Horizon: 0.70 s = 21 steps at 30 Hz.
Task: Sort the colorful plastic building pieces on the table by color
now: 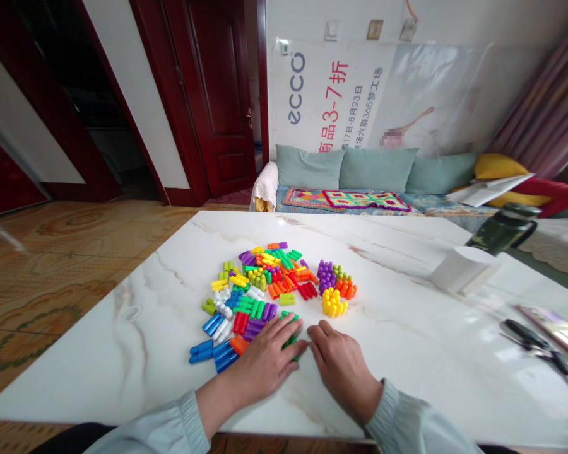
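My left hand (272, 343) rests on the table at the near edge of a loose pile of bullet-shaped plastic building blocks (260, 274). Its fingers curl over green building blocks (291, 340), which show partly between them. Close by on the right, my right hand (338, 356) lies with its fingers bent inward and together; whatever may be under them is hidden. Beyond it stand grouped blocks: purple (327, 276), orange (346, 289), and yellow (334, 304). Blue blocks (223, 356) and an orange block (239, 344) lie beside my left wrist.
The white marble-patterned table (161, 328) holds a white box-like object (464, 270), a dark flask (504, 228), keys (542, 350) and a phone (556, 328) on the right. Behind it is a sofa with pale green cushions (378, 169).
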Each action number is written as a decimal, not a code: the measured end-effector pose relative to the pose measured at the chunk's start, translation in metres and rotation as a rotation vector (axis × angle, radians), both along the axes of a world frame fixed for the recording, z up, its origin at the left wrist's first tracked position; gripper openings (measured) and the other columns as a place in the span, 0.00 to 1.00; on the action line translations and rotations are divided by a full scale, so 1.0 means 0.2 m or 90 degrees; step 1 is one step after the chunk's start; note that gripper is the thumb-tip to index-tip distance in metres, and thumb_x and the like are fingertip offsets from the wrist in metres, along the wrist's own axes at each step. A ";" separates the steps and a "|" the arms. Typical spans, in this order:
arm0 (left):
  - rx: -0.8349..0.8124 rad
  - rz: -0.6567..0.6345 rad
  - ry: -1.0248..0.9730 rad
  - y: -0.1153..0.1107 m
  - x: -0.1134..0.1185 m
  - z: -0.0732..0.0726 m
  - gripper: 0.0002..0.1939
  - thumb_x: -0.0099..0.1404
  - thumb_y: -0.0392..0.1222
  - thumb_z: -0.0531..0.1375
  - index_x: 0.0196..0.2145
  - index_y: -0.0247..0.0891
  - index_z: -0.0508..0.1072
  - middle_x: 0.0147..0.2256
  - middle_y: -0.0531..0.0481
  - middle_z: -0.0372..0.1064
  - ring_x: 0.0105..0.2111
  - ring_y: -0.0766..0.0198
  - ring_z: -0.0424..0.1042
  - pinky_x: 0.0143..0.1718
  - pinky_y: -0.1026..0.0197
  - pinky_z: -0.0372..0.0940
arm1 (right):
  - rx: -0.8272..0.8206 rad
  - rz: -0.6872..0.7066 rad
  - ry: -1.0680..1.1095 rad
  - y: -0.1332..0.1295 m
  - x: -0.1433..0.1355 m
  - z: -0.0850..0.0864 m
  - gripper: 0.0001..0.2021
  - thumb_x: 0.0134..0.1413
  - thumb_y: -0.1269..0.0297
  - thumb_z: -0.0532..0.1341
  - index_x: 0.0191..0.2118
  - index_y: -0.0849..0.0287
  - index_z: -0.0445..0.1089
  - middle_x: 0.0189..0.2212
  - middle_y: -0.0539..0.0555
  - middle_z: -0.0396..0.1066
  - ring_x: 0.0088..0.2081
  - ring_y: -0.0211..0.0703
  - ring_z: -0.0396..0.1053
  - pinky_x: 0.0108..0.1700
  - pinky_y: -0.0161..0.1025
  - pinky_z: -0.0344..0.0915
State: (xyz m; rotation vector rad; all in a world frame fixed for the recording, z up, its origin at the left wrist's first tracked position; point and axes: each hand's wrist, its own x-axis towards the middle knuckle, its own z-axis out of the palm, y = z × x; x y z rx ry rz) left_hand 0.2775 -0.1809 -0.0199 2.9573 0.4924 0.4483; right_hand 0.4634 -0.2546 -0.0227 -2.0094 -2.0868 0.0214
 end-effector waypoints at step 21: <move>0.013 -0.007 0.000 0.00 0.00 0.00 0.19 0.67 0.39 0.58 0.56 0.39 0.67 0.62 0.38 0.58 0.65 0.46 0.53 0.62 0.39 0.56 | -0.009 0.002 0.005 0.00 0.00 0.01 0.07 0.64 0.71 0.51 0.37 0.57 0.65 0.34 0.50 0.68 0.30 0.38 0.70 0.28 0.36 0.50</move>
